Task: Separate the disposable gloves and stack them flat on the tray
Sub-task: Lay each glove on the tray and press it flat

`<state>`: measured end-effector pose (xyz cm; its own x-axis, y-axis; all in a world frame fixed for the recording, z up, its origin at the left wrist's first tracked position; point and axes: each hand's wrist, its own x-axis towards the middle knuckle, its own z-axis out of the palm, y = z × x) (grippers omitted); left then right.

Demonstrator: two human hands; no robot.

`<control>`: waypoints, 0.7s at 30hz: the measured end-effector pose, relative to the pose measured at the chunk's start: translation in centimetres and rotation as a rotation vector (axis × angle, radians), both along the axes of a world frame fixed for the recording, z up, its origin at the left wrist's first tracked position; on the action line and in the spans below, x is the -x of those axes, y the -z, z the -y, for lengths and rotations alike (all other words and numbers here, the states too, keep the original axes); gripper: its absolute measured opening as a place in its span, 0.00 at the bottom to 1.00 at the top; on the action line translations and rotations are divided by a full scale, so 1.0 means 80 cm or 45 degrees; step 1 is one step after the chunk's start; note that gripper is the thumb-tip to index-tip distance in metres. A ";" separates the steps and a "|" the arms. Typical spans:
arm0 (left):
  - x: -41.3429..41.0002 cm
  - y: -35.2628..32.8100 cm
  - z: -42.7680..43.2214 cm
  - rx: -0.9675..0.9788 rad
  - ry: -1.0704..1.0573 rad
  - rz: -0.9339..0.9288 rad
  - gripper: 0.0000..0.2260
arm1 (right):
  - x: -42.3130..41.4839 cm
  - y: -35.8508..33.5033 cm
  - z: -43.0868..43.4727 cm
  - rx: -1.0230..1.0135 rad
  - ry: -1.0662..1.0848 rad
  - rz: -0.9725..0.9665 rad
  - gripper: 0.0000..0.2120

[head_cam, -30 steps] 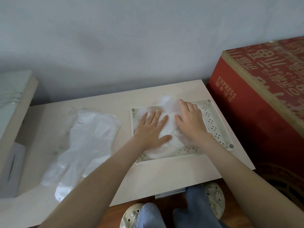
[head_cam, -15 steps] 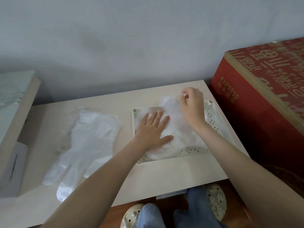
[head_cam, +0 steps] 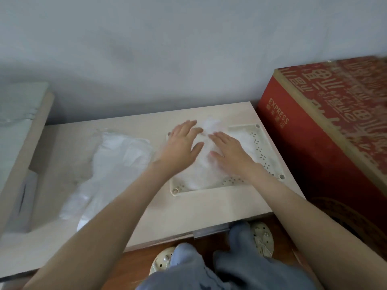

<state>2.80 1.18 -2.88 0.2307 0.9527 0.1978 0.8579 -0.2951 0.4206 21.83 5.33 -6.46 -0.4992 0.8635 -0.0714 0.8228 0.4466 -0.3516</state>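
A cream, perforated tray [head_cam: 264, 154] sat on the right half of the pale table [head_cam: 188, 210], near its far edge. Inside it lay a stack of clear gloves [head_cam: 199, 174], covering the tray's left and middle and leaving the dotted right strip bare. The far end of the stack rose crumpled over the tray's far rim. Both hands lay palm down on this stack. The left hand [head_cam: 181, 143] was spread with straight fingers over the tray's far left corner. The right hand [head_cam: 230, 155], just beside it, was also flat with fingers extended. Neither hand gripped anything. A loose pile of gloves [head_cam: 117, 162] lay on the table's left half, well apart from the tray. A red carton [head_cam: 314, 147] stood right of the table, its contents not visible.
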 end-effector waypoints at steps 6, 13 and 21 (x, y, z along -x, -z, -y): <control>0.102 -0.002 0.088 0.177 -0.382 -0.082 0.18 | 0.061 -0.066 0.032 0.204 -0.111 -0.181 0.28; 0.197 0.017 0.177 0.522 -0.569 -0.348 0.26 | 0.149 -0.101 0.067 0.381 -0.368 0.026 0.30; 0.205 0.023 0.174 0.355 -0.601 -0.416 0.10 | 0.178 -0.111 0.086 0.490 -0.444 0.072 0.24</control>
